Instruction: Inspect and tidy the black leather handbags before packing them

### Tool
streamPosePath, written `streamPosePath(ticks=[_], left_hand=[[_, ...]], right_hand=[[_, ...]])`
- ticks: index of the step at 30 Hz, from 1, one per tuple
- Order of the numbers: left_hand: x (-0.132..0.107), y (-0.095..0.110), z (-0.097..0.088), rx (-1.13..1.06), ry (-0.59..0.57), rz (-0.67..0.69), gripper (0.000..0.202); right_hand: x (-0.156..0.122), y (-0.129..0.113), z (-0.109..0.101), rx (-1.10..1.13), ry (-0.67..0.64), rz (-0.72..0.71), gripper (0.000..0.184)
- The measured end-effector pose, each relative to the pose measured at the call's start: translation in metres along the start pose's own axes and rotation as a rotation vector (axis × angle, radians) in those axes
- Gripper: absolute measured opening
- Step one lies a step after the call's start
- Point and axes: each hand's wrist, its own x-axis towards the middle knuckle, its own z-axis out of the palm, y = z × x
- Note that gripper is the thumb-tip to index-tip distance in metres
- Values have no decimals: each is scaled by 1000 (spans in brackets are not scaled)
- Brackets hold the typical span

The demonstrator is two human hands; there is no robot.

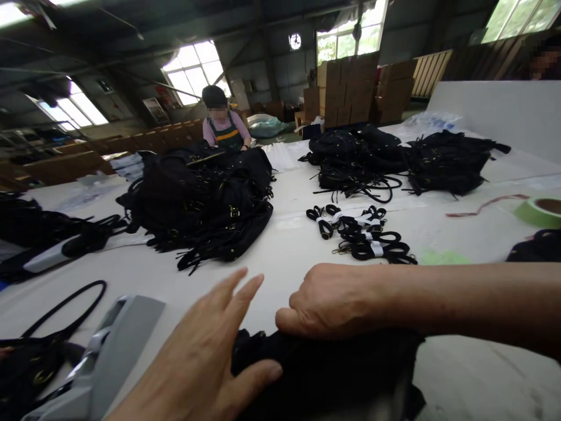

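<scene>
A black fabric bag [337, 374] lies directly in front of me, its lower part cut off by the picture's bottom edge. My right hand [322, 301] is closed at the bag's far edge, fingers curled over the fabric with the thumb pointing left. At the bag's left side is my left hand [205, 345], its fingers stretched out and apart. The left thumb lies over the dark cloth; whether it presses on it I cannot tell. Beyond my right hand lie several bundled black straps [372, 245] with white bands and metal clips.
A large heap of black bags [205, 199] stands ahead on the white table [289, 234], with further piles [359, 152] at back right. At left are a grey device [123, 345] and a looped handle [99, 292]. Green tape [532, 211] lies right. A person [225, 123] stands across the table.
</scene>
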Motion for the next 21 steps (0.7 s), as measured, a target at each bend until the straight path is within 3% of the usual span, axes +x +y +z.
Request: streamPosePath(ticks=[2, 3, 6, 8, 11, 13, 14, 17, 19, 21], left_hand=[[8, -4, 5, -118, -251, -118, 53], [8, -4, 9, -185, -319, -147, 54], [-1, -3, 21, -285, -223, -224, 66], [-6, -5, 29, -346, -163, -330, 51], [-7, -10, 36, -547, -105, -457, 22], [-5, -13, 39, -714, -39, -496, 17], [-4, -13, 40, -788, -18, -511, 18], [-4, -13, 46, -944, -20, -539, 22], [-6, -11, 51, -1034, -14, -538, 22], [-8, -9, 59, -1108, 15, -531, 23]], right_hand=[[5, 6, 0, -87, -7, -23, 16], [6, 10, 1, -115, -4, 1, 15], [8, 21, 3, -168, 59, 140, 12], [10, 18, 7, -232, 249, 212, 14], [15, -2, 21, -335, 682, 66, 19], [20, -17, 34, -332, 785, -76, 21], [23, -23, 40, -305, 747, -64, 22], [35, -33, 53, -132, 430, 222, 30], [43, -34, 61, -37, 260, 336, 32], [48, -31, 71, 24, 274, 336, 18]])
